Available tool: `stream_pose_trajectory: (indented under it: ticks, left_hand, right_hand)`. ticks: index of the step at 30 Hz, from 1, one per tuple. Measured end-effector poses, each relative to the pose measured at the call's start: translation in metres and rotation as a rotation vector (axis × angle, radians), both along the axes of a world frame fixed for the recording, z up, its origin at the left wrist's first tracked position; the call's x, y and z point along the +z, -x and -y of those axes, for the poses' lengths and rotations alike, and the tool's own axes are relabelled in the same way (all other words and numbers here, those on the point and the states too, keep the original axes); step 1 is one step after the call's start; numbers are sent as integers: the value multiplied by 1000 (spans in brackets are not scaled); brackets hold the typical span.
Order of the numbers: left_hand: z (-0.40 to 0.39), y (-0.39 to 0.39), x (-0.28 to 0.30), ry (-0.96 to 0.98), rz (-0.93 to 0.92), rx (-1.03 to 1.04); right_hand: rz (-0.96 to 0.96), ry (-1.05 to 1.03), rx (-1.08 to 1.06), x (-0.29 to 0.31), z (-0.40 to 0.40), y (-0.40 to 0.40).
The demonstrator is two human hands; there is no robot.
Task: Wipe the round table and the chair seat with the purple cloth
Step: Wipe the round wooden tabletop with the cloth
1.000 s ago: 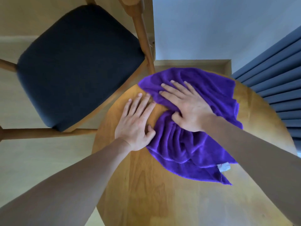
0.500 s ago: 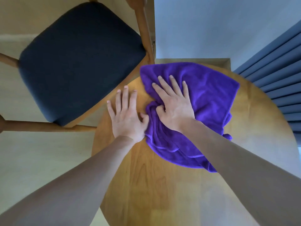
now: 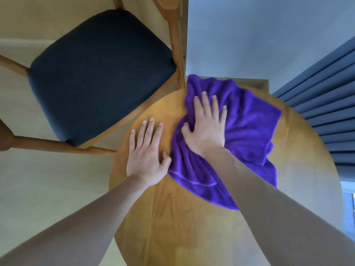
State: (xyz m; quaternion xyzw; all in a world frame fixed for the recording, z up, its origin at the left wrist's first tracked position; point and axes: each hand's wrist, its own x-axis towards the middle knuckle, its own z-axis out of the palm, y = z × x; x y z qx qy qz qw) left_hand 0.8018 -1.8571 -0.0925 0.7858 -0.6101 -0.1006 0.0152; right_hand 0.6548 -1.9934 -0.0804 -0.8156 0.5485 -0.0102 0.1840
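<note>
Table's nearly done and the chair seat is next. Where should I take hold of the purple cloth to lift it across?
Probably grip the bunched folds of the purple cloth beside the right hand's thumb, coming from above. The ridges there stand up off the round table, so fingers can close around them; the far part lies flatter. The left hand rests flat on the wood, its thumb by the cloth's edge.

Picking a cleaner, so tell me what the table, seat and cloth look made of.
Table: wood or wood veneer, smooth satin finish; grain lines and a soft sheen show.
Seat: dark padded upholstery, matte, probably fabric; the weave is too fine to tell.
Cloth: purple plush microfibre or terry by its look; fuzzy nap, soft folds under the right hand.
</note>
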Motion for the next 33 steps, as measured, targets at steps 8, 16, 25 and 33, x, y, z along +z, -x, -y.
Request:
stream_pose_trajectory:
  ticks: [8,16,25,33]
  left_hand:
    - [4,2,2,5,-6,22]
    - [6,3,2,26,-7,26]
    - [2,0,0,-5,25,17]
    - [6,4,1,-5,15,35]
  right_hand:
    - [-16,-48,586,-1,-5,44]
    - [-69,14,190,-2,32,33]
    - [-32,-15,540,-1,-5,10]
    - [20,44,236,-3,28,42]
